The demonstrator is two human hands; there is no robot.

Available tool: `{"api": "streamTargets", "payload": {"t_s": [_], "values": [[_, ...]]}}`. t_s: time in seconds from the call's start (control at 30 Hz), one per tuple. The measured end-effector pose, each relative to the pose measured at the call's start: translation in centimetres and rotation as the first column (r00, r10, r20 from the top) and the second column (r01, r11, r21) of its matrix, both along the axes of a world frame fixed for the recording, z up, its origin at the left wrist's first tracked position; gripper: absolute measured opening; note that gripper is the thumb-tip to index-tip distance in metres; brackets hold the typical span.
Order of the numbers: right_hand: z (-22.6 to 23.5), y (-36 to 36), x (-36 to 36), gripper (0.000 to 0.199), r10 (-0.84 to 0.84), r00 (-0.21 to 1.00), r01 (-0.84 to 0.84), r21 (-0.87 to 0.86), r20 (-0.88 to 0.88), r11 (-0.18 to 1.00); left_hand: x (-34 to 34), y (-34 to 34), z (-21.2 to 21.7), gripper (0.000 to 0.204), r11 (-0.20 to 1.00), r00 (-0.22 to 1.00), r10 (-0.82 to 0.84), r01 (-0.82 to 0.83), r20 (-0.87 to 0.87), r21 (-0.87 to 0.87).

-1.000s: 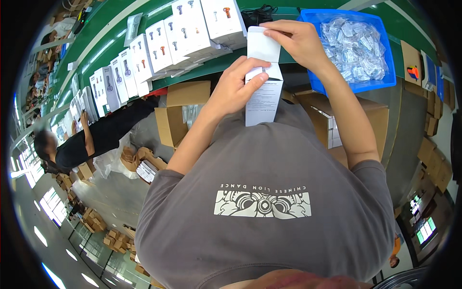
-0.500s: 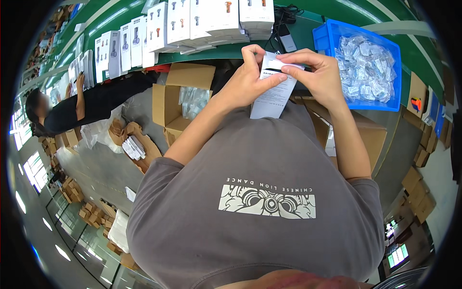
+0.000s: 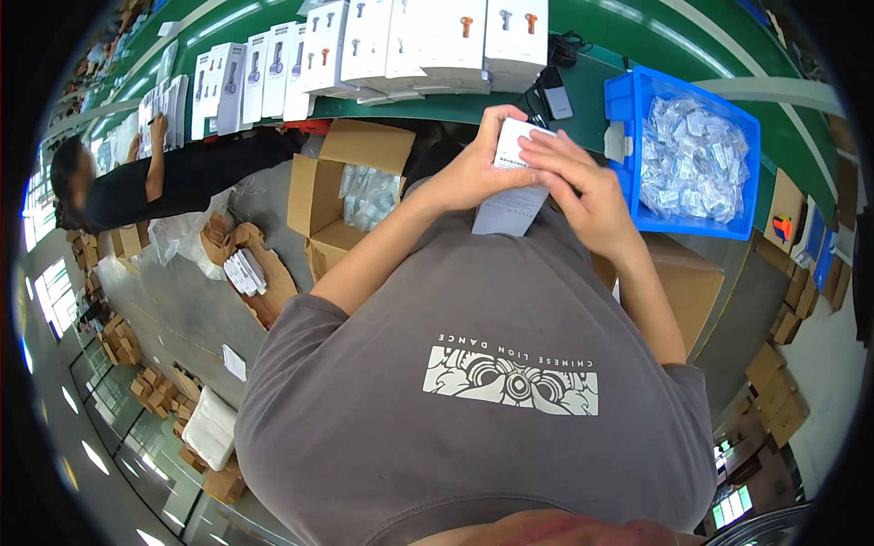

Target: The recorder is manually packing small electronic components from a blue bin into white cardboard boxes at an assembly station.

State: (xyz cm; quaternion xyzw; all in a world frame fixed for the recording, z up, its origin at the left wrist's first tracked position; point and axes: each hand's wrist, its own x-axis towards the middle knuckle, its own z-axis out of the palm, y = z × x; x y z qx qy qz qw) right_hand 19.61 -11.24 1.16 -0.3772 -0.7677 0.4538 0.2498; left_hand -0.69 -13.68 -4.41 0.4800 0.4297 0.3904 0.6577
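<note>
Both my hands hold a white folded paper leaflet (image 3: 512,207) in front of my chest, close to the green bench. My left hand (image 3: 478,166) grips its upper left part with the thumb on top. My right hand (image 3: 575,187) covers the upper right part, fingers bent over the fold. The lower half of the leaflet hangs down against my grey shirt.
A blue bin (image 3: 628,118) of small clear bags sits on the green bench (image 3: 637,36) at the right. White product boxes (image 3: 391,41) stand in a row along the bench. An open cardboard box (image 3: 319,196) stands on the floor at my left. Another person (image 3: 146,187) in black works further left.
The leaflet was held up open and long; my hands have brought it down toward my chest and closed over its top part.
</note>
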Motion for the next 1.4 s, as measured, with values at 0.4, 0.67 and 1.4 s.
{"api": "streamTargets", "payload": {"t_s": [0.4, 0.67, 1.4], "values": [[0.9, 12.3, 1.2, 0.022, -0.390, 0.862, 0.397, -0.047, -0.324, 0.917, -12.6, 4.7, 11.2, 0.066, 0.799, 0.657, 0.596, -0.433, -0.461, 0.416], [-0.7, 20.6, -6.6, 0.039, -0.152, 0.975, 0.205, -0.376, 0.165, 0.904, -14.1, 15.2, 5.0, 0.080, 0.944, 0.349, 0.255, -0.294, -0.902, 0.153], [-27.2, 45.2, -51.5, 0.048, 0.297, 0.320, -0.877, 0.162, 0.900, 0.452, -32.1, 4.6, -13.1, 0.061, 0.638, 0.048, 0.515, -0.689, -0.856, 0.345]]}}
